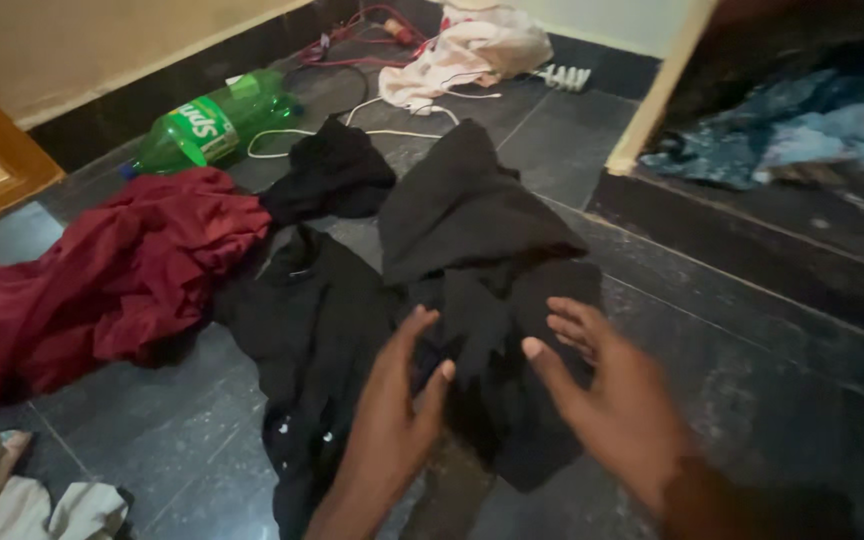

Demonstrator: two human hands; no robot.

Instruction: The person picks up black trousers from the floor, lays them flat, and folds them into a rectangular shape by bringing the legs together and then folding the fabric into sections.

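A dark tiled floor (752, 400) carries a crumpled maroon garment (112, 270) at the left and black clothes (472, 250) heaped in the middle, with a green plastic bottle (217, 120) lying beyond them. Over the near edge of the black clothes, the left hand (397, 405) and right hand (617, 395) are both spread with fingers loosely apart, grasping nothing; whether their fingertips touch the cloth cannot be told.

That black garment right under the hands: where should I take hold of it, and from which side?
Probably at the near end of the black garment, where it bunches into raised folds between the left hand and right hand. Come from above on the near side, one hand on each flank; both hover there, open. The far end lies flatter on the dark tiled floor, offering less to pinch.
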